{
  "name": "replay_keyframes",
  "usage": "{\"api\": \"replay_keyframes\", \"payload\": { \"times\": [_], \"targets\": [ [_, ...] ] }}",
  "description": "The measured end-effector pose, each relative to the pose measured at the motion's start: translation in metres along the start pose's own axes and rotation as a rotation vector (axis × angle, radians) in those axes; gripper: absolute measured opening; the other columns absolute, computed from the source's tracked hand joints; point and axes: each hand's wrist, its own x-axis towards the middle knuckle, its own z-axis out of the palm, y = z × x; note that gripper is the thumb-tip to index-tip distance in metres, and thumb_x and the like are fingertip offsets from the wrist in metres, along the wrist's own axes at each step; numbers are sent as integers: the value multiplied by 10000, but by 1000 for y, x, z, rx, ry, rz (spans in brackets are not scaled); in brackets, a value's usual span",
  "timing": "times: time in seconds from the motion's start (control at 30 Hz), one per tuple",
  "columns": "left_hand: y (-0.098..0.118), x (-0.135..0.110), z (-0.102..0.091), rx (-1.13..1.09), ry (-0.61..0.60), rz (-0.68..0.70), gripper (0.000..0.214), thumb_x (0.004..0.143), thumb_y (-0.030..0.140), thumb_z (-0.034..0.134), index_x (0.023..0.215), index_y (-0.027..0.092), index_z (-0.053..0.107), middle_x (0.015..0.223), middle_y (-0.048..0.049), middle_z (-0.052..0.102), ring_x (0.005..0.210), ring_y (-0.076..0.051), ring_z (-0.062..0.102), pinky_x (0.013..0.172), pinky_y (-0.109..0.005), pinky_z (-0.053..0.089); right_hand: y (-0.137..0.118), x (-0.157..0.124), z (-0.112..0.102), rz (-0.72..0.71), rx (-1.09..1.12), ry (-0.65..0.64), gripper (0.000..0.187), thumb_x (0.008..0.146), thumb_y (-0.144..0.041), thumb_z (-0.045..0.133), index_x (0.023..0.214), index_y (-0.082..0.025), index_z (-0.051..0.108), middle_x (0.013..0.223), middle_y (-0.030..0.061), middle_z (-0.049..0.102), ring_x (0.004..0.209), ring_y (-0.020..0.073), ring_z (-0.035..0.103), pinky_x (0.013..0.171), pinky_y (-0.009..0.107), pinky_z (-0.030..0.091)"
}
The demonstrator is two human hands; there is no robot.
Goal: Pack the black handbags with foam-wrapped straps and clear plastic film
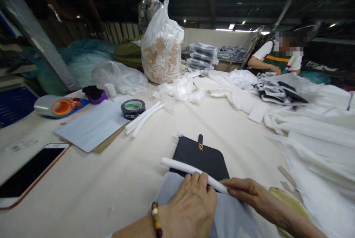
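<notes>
A white foam rod (pixel 180 164) lies slantwise across a flat black bag (pixel 202 154) with a small gold emblem on its strap tab. Over the near part of the bag spreads a thin translucent white sheet (pixel 166 186). My left hand (pixel 191 201), with a beaded bracelet at the wrist, has its fingers curled over the middle of the rod, pressing it at the sheet's edge. At the rod's right end, my right hand (pixel 249 191) pinches it between thumb and fingers. The fingertips of my left hand are partly hidden.
More foam rods (pixel 144 119) lie beside black tape (pixel 133 109) and pale sheets (pixel 94 123). A phone (pixel 30 173) and a tape dispenser (pixel 57 106) are at left. White wrapping (pixel 313 130) piles at right. Behind stand a stuffed plastic bag (pixel 162 53) and a co-worker (pixel 277 58).
</notes>
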Motion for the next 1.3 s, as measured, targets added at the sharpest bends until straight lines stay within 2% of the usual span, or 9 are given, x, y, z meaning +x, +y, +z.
{"api": "replay_keyframes", "payload": {
  "times": [0.13, 0.3, 0.47, 0.7, 0.8, 0.9, 1.07, 1.17, 1.3],
  "targets": [
    [2, -5, -11, -13, 1, 15, 561, 789, 92, 459, 1334, 81, 325, 1471, -241, -20, 1354, -317, -9, 1107, -463, 143, 1, -4, -8, 1, -138, -4, 350, 845, -401, 471, 1045, -210, 685, 941, 37, 685, 868, 214, 597, 790, 302, 444],
    [-1, -10, -15, 48, -22, 23, 607, 764, 102, 464, 1353, 88, 319, 1455, -210, 204, 1348, -328, 157, 1059, -497, 261, -3, -13, -13, 10, -255, 57, 309, 827, -283, 483, 1040, -199, 691, 968, 54, 686, 895, 201, 598, 808, 291, 430],
    [-8, -13, -6, 85, 177, 146, 628, 721, 115, 483, 1332, 110, 341, 1403, -190, 344, 1294, -321, 306, 1006, -468, 364, -5, -16, -12, 23, -293, 78, 310, 804, -239, 498, 1039, -203, 698, 928, 58, 654, 858, 178, 585, 775, 266, 423],
    [-9, 6, 7, 68, 121, 67, 599, 692, 145, 444, 1284, 89, 367, 1298, -171, 436, 1205, -320, 361, 1003, -465, 335, 11, -13, -11, 14, -62, 57, 261, 762, -243, 507, 928, -197, 704, 701, -3, 567, 602, 112, 488, 577, 225, 389],
    [-12, 13, 16, 63, 182, 64, 510, 695, 231, 482, 1191, 124, 437, 1230, -153, 464, 1117, -318, 394, 984, -494, 327, 20, -11, -8, 60, 101, 85, 216, 714, -257, 542, 848, -157, 679, 640, -15, 531, 558, 101, 457, 534, 218, 367],
    [-9, 9, 7, 37, 157, 48, 379, 722, 295, 481, 1074, 155, 507, 1116, -115, 508, 1033, -308, 417, 954, -523, 325, 23, -10, -8, 79, 135, 82, 213, 702, -252, 535, 815, -146, 681, 648, -4, 561, 582, 109, 470, 554, 225, 367],
    [-1, -3, -18, -9, 2, 1, 444, 766, 267, 477, 1182, 113, 464, 1246, -137, 451, 1147, -322, 365, 1005, -526, 282, -7, -11, -14, 3, -210, 58, 228, 747, -191, 455, 789, -167, 678, 860, 44, 639, 789, 161, 561, 719, 260, 406],
    [-3, -3, -13, 4, 39, 34, 519, 779, 212, 456, 1277, 90, 372, 1320, -149, 398, 1225, -322, 306, 1056, -535, 208, -35, -8, -2, -11, -462, 77, 296, 860, -249, 364, 748, -177, 628, 858, 58, 610, 800, 183, 566, 755, 310, 406],
    [-9, 1, 2, 31, 131, 36, 485, 728, 134, 436, 1211, 95, 435, 1233, -141, 474, 1166, -328, 385, 1017, -557, 281, -44, -2, 25, -8, -674, 134, 267, 876, -384, 439, 828, -183, 608, 883, 76, 587, 819, 231, 560, 758, 372, 407]
  ]
}}
